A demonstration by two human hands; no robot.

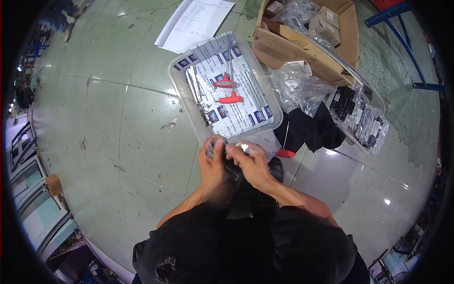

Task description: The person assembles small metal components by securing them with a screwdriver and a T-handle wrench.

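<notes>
I see the left hand [213,158] and right hand [251,163] curled nearly closed, pinching clear plastic [244,147] I'd judge light, soft and slippery, best gripped by its edges.

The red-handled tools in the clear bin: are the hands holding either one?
No, both red-handled tools lie in the clear bin, while the left hand and right hand grip crinkled clear plastic.

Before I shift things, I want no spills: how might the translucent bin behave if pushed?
The translucent bin will probably keep its shape, since its walls stand up unaided. Being broad and low, it seems unlikely to tip. The red-handled tools lying inside may slide about.
</notes>
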